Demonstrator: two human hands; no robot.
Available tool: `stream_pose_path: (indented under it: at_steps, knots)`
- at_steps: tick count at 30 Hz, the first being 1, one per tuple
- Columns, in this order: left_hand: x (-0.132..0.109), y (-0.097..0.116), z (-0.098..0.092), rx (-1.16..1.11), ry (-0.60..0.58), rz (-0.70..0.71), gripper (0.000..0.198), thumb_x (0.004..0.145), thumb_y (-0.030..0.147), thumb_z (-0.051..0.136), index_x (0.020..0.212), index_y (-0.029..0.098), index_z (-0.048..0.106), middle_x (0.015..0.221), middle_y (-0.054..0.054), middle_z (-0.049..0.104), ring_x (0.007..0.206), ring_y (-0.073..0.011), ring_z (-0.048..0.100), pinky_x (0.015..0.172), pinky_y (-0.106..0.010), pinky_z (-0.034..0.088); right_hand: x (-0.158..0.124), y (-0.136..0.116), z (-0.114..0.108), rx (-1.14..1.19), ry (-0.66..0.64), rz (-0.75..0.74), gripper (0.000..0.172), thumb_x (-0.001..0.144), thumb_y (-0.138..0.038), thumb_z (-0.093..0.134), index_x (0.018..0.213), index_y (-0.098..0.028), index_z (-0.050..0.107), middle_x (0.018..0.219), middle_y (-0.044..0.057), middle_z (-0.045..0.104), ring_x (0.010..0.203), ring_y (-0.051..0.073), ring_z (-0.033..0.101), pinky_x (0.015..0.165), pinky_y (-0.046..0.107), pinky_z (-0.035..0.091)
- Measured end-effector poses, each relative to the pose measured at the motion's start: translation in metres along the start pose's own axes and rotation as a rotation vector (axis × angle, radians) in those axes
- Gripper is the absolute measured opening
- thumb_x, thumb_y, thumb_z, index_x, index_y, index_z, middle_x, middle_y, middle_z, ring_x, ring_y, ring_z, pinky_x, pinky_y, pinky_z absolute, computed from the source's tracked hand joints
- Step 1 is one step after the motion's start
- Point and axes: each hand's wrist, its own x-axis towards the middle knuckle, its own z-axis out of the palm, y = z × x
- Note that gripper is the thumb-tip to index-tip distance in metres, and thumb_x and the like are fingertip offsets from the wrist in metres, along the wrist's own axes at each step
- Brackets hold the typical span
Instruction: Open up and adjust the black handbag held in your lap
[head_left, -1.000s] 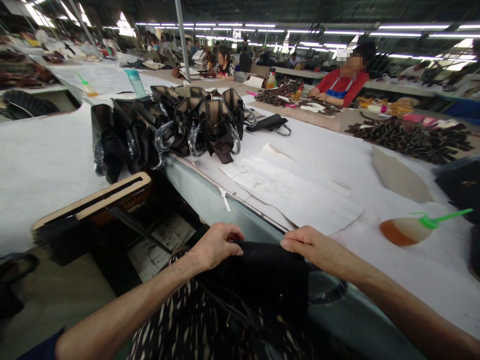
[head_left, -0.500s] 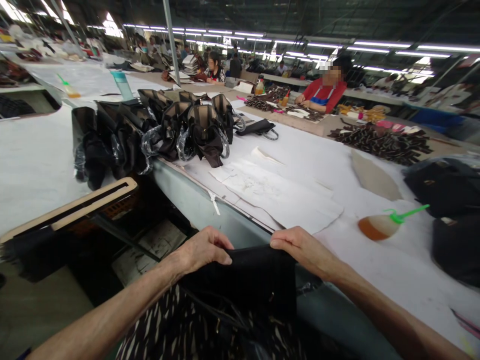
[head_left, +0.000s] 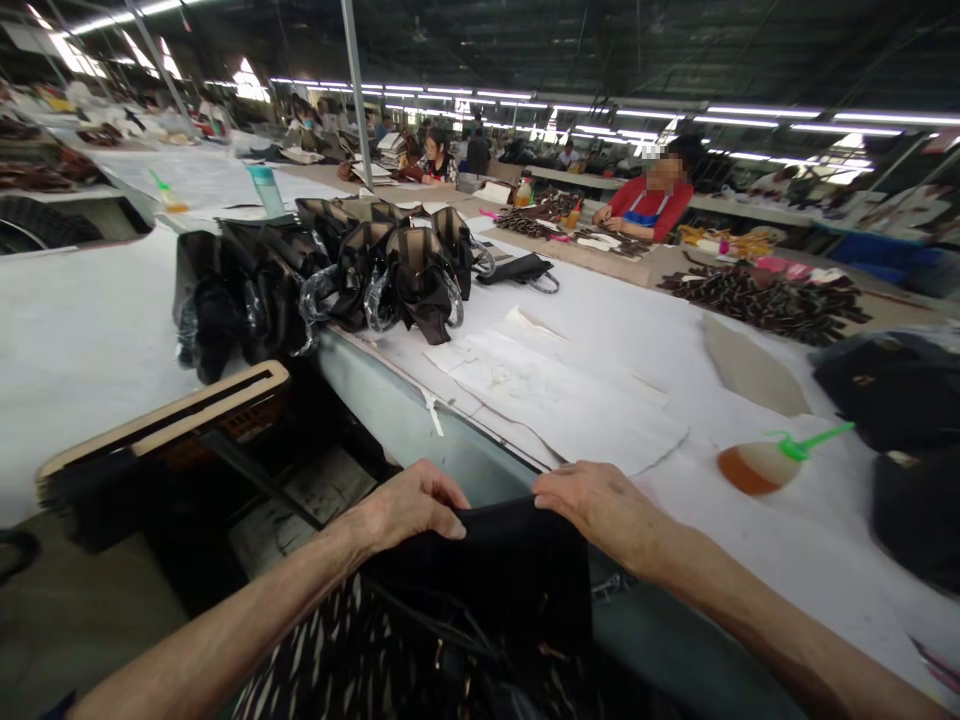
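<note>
A black bag [head_left: 502, 570] rests against my lap, its top edge stretched between my two hands. At the left of that edge, my left hand [head_left: 424, 505] pinches it between thumb and fingers. My right hand [head_left: 592, 505] grips the same edge farther right, fingers over the top and the thumb out of sight. Small gold-coloured metal parts and dark straps show lower on the bag, though its bottom is lost in shadow. Beneath it is patterned dark cloth [head_left: 315, 640].
Several black bags with plastic-wrapped handles [head_left: 420, 275] stand on the white-covered table [head_left: 570, 380]. A glue bottle with green spout [head_left: 761, 465] lies right, near more black bags [head_left: 892, 385]. Left is a wooden slotted frame [head_left: 172, 410]. A person in red [head_left: 649, 205] sits across.
The view has shifted slightly, so the surroundings sit a little lower and the left side farther right. My right hand has moved slightly left along the bag's edge; both hands keep their hold.
</note>
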Motion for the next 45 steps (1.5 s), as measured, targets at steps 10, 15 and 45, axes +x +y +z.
stream_pose_path:
  at_steps: [10, 15, 45]
  knots:
    - [-0.009, 0.001, 0.001, -0.003, -0.025, 0.010, 0.017, 0.049, 0.014, 0.063, 0.065, 0.012, 0.070, 0.055, 0.000, 0.063, 0.046, -0.0106, 0.049, 0.043, -0.019, 0.035, -0.002, 0.003, 0.015, 0.416, 0.039, 0.063, 0.032, 0.092, -0.028, 0.031, 0.068, -0.020, 0.050, 0.066, -0.002, 0.051, 0.064, 0.013, 0.049, 0.057, 0.021, 0.038]
    - [-0.006, -0.004, -0.002, 0.014, -0.010, 0.022, 0.016, 0.050, 0.015, 0.064, 0.065, 0.012, 0.070, 0.053, 0.001, 0.061, 0.046, -0.0097, 0.047, 0.043, -0.019, 0.034, -0.001, 0.003, 0.020, 0.334, 0.070, 0.047, 0.029, 0.091, -0.026, 0.033, 0.071, -0.020, 0.054, 0.070, -0.002, 0.056, 0.068, 0.014, 0.052, 0.061, 0.022, 0.038]
    - [-0.025, 0.007, -0.008, 0.213, 0.046, 0.245, 0.033, 0.062, 0.012, 0.054, 0.094, 0.017, 0.047, 0.087, -0.001, 0.063, 0.065, -0.0102, 0.051, 0.056, -0.020, 0.037, 0.026, -0.047, 0.045, -0.317, 0.198, -0.043, 0.027, 0.093, -0.028, 0.037, 0.071, -0.020, 0.051, 0.059, 0.002, 0.065, 0.054, 0.019, 0.062, 0.047, 0.029, 0.018]
